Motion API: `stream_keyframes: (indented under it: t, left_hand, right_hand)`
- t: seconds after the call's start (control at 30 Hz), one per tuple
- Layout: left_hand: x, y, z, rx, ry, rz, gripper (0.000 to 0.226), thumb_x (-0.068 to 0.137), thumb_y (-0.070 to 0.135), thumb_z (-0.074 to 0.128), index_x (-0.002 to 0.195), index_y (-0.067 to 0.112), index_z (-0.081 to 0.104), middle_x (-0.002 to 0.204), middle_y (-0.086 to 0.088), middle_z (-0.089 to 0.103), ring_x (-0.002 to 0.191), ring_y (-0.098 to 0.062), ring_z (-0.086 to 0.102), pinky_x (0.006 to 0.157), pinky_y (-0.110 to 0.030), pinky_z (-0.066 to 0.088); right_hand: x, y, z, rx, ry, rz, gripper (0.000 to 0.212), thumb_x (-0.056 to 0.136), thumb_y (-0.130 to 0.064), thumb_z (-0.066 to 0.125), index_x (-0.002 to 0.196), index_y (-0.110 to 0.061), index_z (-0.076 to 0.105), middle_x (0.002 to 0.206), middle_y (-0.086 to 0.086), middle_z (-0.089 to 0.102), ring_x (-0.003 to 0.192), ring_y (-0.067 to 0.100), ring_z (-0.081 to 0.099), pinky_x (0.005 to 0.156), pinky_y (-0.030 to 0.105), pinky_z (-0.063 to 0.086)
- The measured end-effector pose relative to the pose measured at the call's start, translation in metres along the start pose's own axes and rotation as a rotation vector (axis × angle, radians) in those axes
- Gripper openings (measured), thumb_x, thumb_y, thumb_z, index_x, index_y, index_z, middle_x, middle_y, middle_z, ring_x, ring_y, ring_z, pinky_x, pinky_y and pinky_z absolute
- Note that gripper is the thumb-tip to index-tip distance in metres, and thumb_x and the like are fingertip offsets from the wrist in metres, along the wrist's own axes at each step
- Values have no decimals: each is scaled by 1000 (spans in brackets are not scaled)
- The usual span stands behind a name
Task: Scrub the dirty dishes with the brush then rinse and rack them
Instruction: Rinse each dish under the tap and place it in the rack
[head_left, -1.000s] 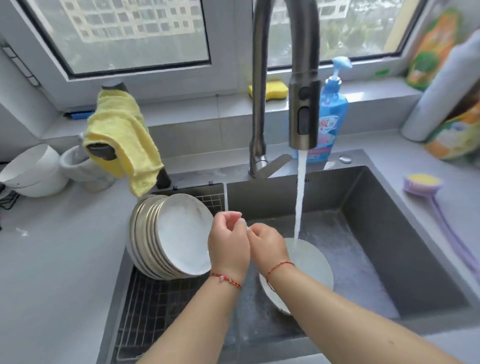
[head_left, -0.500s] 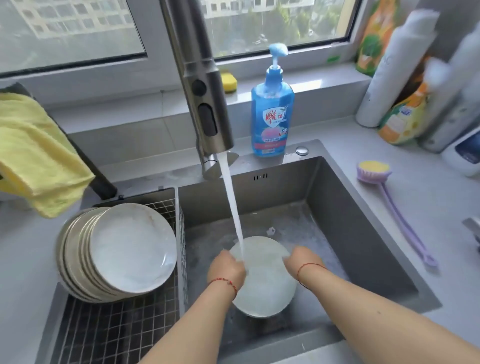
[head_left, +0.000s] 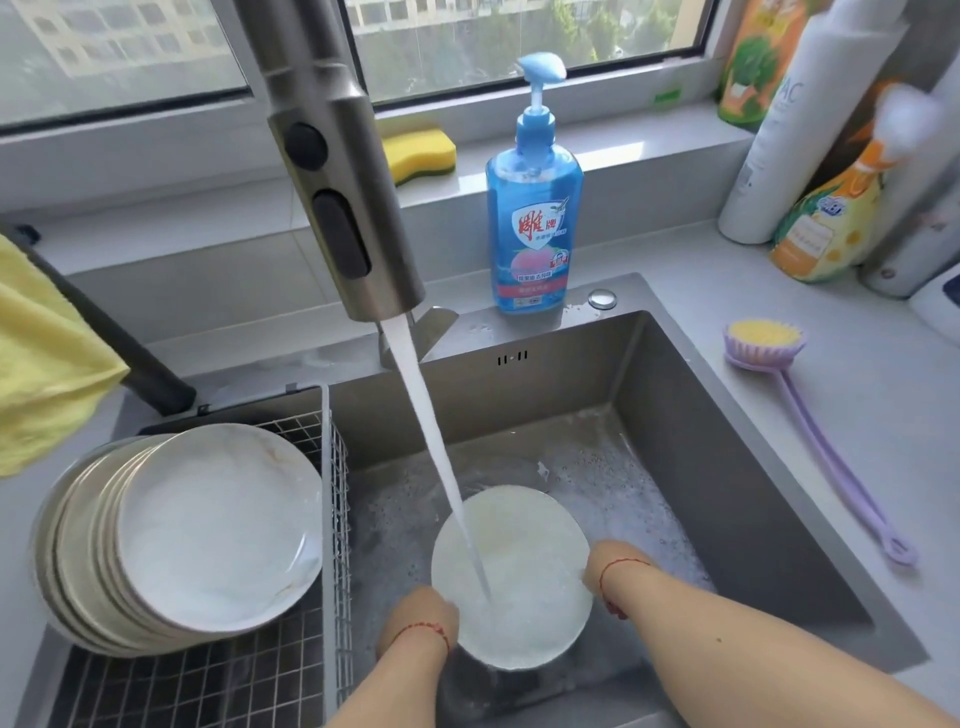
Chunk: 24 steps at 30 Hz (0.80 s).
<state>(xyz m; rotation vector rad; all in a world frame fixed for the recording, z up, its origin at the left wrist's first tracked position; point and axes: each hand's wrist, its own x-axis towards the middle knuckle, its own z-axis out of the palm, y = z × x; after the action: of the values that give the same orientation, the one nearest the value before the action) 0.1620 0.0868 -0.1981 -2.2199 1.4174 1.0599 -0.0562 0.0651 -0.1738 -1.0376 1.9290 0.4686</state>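
plate lifted, both hands gripping it

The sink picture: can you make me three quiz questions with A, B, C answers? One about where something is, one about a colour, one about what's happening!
1. Where is the brush?
A. in the sink
B. on the counter right of the sink
C. in the rack

2. What colour is the soap bottle?
A. blue
B. red
C. green

3. Is the faucet running?
A. off
B. dripping
C. running onto the plate

Answers: B, it lies on the counter; A, the bottle is blue; C, a stream hits the plate that both hands hold.
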Motion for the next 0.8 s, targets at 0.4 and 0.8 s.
stream_keyframes:
  t: [0.4,0.8]
  left_hand:
    - [-6,-4,-6,-166,-77,36,19,95,22,47,90,12,62,94,-9,69,81,-24,65,71,-29,55]
    - [-60,10,-31,-1317,-321,-234,20,88,-18,45,104,-11,56,97,-28,65,77,-36,64,40,-36,55]
  right_hand:
    - [-7,10,-11,43,-119,22,28,89,-10,42,63,-8,54,43,0,58,46,12,54,46,18,41]
    - [-36,14,-38,371,-32,-23,25,85,0,43,64,0,56,40,11,58,37,23,57,43,21,43]
